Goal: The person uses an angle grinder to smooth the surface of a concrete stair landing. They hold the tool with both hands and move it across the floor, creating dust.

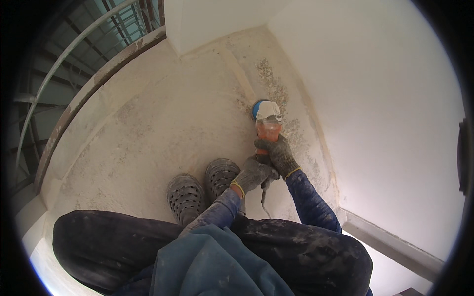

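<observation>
My right hand (279,155), in a dusty grey knit glove, is closed round the body of an orange power grinder (268,129). Behind it my left hand (253,173), gloved the same way, grips the tool's dark rear end, where a cord (264,200) hangs down. The grinder's head carries a blue disc (256,107) and a pale, white wrapping (269,108). It rests on the dusty floor (143,123) beside a rough, speckled patch (268,74). My feet, in grey perforated clogs (185,192), are left of the hands, below my bent knees.
A white wall (375,98) rises on the right, with another short wall section (212,19) at the back. At the left a curved landing edge (94,81) borders a metal railing (59,59) over a stairwell. A pale ledge (385,237) runs along the lower right.
</observation>
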A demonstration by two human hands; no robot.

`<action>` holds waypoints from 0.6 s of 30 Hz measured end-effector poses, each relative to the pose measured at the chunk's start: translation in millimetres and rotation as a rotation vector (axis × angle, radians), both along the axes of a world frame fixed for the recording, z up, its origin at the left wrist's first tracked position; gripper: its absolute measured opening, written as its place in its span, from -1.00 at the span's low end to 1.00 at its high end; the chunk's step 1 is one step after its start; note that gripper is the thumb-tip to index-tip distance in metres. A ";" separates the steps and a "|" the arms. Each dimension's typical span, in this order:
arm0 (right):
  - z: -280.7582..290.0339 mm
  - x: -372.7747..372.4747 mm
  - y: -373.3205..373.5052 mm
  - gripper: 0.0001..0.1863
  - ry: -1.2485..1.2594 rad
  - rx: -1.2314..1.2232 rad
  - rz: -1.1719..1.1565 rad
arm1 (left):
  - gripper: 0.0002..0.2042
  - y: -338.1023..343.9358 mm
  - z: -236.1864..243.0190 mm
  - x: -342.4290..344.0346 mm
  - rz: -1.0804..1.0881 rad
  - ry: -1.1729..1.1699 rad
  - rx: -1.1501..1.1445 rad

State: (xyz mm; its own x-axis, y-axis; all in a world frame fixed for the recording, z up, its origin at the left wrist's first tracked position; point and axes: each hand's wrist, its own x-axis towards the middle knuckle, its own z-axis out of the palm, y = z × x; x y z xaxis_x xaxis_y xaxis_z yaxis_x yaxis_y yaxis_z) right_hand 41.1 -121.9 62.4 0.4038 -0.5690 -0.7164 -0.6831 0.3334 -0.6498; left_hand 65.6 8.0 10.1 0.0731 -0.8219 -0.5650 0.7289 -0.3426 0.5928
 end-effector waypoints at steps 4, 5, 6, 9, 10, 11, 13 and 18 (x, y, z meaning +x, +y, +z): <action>1.9 -4.0 1.6 -0.51 -0.004 -0.014 -0.001 | -0.87 1.9 -2.0 -2.2 -0.047 -0.064 -0.048; 1.7 -4.8 1.9 -0.51 -0.004 -0.030 0.008 | -0.86 2.3 -1.5 -2.6 -0.039 -0.060 -0.047; 1.4 -5.3 2.2 -0.50 -0.006 -0.046 0.016 | -0.86 2.9 -0.9 -2.5 -0.037 -0.064 -0.052; 1.8 -5.4 1.9 -0.50 -0.037 -0.036 0.000 | -0.85 2.4 2.8 -2.4 0.014 -0.012 -0.021; 2.2 -5.0 1.8 -0.49 -0.045 -0.012 -0.016 | -0.85 1.8 4.2 -2.3 0.038 0.015 -0.004; 2.5 -4.1 1.3 -0.49 -0.046 -0.037 0.023 | -0.86 1.5 5.3 -1.5 0.046 0.032 -0.008; 3.1 -1.4 -0.7 -0.48 -0.032 -0.080 0.090 | -0.86 1.4 6.7 1.1 0.061 0.060 -0.019; 3.2 -1.4 0.2 -0.46 -0.029 -0.015 0.023 | -0.90 0.3 7.5 1.7 0.017 0.053 -0.001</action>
State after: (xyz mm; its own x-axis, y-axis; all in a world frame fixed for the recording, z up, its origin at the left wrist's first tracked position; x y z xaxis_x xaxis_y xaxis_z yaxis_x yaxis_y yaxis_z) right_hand 39.7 -121.7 65.7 0.4370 -0.5701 -0.6957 -0.6713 0.3081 -0.6741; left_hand 67.3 8.2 17.5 0.0569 -0.8213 -0.5676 0.7649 -0.3296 0.5535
